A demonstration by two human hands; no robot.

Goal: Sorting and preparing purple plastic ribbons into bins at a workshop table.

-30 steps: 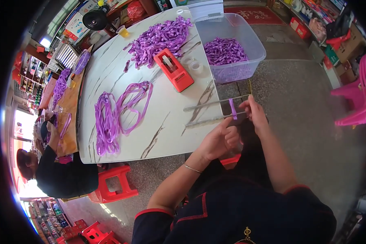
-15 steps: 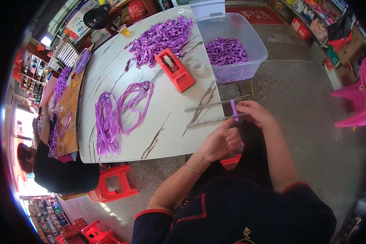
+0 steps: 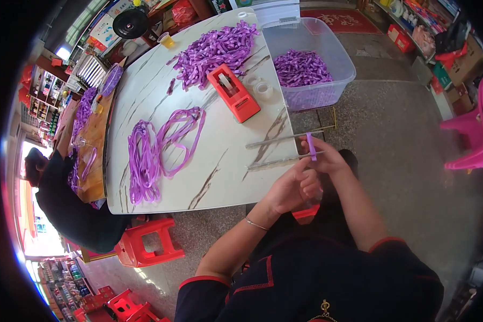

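Note:
Two thin metal rods [image 3: 271, 141] jut past the table's right edge, side by side. A short purple ribbon [image 3: 311, 147] is wrapped across both near their outer ends. My left hand [image 3: 296, 185] is closed, fingers curled, with its thumb and index fingertip pinching the ribbon's near end. Around the ribbon's far side, my right hand [image 3: 327, 156] is closed, its fingers bent behind the band and partly hidden by it. Left of the rods, a bundle of long purple ribbons [image 3: 142, 163] and a looser ribbon loop [image 3: 190, 142] lie on the white marbled table [image 3: 214, 182].
A red tape dispenser [image 3: 244, 107] stands mid-table beside clear tape rolls [image 3: 263, 90]. Beyond it is a heap of folded purple ribbons [image 3: 214, 51]. A clear plastic bin [image 3: 343, 75] holds more. At left, another person [image 3: 78, 206] works at a wooden table [image 3: 96, 153].
My right hand has shifted left and reaches behind the ribbon, its fingers now past it. My left hand stays at the near end. The other person has leaned a little.

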